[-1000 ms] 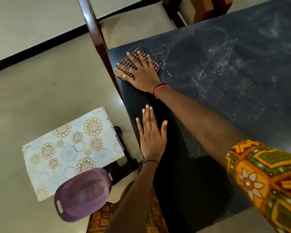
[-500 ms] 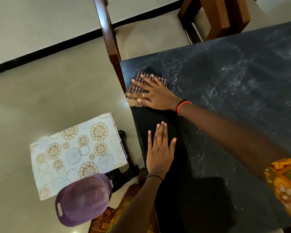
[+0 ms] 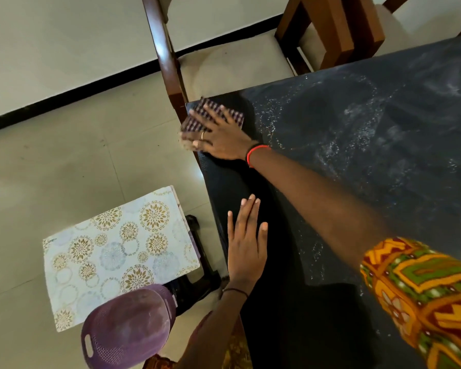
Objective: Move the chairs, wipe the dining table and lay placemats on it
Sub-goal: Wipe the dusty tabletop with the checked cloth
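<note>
My right hand (image 3: pixel 221 135) lies flat with spread fingers on a checked cloth (image 3: pixel 201 115), pressing it onto the far left corner of the black dining table (image 3: pixel 357 161). The cloth reaches the table's left edge. My left hand (image 3: pixel 246 246) rests palm down, fingers straight, on the table near its left edge. White dusty streaks cover the tabletop to the right of the cloth; the strip near my left hand looks darker. A wooden chair (image 3: pixel 224 65) with a cream seat stands just beyond that corner.
A stack of floral placemats (image 3: pixel 117 251) lies on a dark stool left of the table. A purple plastic basket (image 3: pixel 128 328) sits upside down in front of it. A second wooden chair (image 3: pixel 341 30) stands at the far side. Pale floor tiles spread to the left.
My right hand has slid the cloth along the table's left edge, first toward me and then back to the far corner. The camera has shifted, and my left hand stays flat on the table.
</note>
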